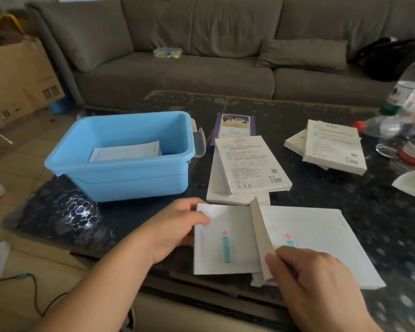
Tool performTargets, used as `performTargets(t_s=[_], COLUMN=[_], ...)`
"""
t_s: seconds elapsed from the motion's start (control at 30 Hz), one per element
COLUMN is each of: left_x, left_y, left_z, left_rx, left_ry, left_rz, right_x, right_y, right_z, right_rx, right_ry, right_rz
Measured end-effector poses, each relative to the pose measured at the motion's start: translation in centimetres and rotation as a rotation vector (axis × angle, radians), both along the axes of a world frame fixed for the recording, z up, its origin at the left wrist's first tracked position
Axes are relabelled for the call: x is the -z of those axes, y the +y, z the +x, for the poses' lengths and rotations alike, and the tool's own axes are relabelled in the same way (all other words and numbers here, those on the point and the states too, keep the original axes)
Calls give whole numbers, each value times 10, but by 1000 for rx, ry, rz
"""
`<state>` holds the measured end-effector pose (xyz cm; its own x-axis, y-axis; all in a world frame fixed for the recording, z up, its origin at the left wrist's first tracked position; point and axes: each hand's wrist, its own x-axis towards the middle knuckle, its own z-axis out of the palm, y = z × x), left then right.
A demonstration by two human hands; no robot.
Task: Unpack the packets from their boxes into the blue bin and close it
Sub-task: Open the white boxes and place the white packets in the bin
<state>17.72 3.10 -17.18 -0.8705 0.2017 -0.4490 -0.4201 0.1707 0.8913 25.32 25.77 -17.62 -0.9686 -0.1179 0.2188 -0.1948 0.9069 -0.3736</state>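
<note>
**Drawing a packet out of the near box**

I have the left hand pinching the far left corner of a white packet, thumb on top and fingers under its edge. The packet lies mostly out of the open box at the near edge of the worktop. My right hand grips the box at its open end, thumb against the raised flap, holding it steady.

The bin sits to the left and farther back, lid off, with at least one white packet already flat on its floor. I cannot pick out a lid anywhere. Between bin and far edge wait a stack of white boxes with a purple box behind, and two more boxes to the right.

As I judge it, this is mid-unpacking: one box in hand, several still closed. Next the packet wants pulling fully clear to the left, then carrying up and over the bin's near rim and laying flat on the others. The right hand should keep the box pinned so it does not slide along.
</note>
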Motion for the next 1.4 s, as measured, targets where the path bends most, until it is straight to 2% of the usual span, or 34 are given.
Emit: performTargets(t_s=[0.07, 0.13, 0.23, 0.3, 0.33, 0.37, 0.43, 0.47, 0.53, 0.6, 0.67, 0.8, 0.9, 1.0, 1.1, 1.2, 1.4], left_x=[0, 0, -10, -25, -34, -43, -61, -69, -80, -89, -95, -105, -109, -112, -114, -113, -110], left_y=[-16, -31, -50, -63, -69, -75, -85, -88, -92, -95, -99, -117, -134, -156, -177, -187, -192], left_z=[6, 12, 20, 26, 28, 31, 37, 38, 39, 39, 36, 22, 9, -1, -5, -5, -5], left_rx=[-79, -100, -84, -104, -114, -125, -161, -182, -209, -215, -203, -322, -557, -822, -972, -981, -940], left_ry=[-92, -113, -32, 35, 70, 104, 164, 188, 214, 224, 249, 365, 416, 523, 510, 457, 449], left_rz=[152, 219, 212, 216, 221, 229, 262, 282, 329, 359, 308, -19, -65, 51, 221, 348, 430], right_x=[-3, -11, -20, -26, -29, -29, -44, -56, -79, -92, -104, -120, -131, -142, -143, -128, -99], right_y=[-3, -6, -15, -18, -18, -14, -18, -24, -45, -68, -87, -112, -132, -154, -181, -207, -239], right_z=[1, 4, 4, 4, 4, 3, -2, -6, -18, -32, -45, -68, -95, -135, -172, -192, -205], right_rx=[32, 53, 49, 86, 83, 73, 59, 54, -49, -125, -176, -205, -157, -73, -73, -73, -52], right_ry=[-84, -108, -160, -205, -166, -73, 145, 116, -177, -529, -595, -538, -490, -428, -503, -669, -849], right_rz=[26, 106, 196, 154, 131, 61, -214, -381, -707, -925, -1036, -1044, -1021, -941, -798, -686, -692])
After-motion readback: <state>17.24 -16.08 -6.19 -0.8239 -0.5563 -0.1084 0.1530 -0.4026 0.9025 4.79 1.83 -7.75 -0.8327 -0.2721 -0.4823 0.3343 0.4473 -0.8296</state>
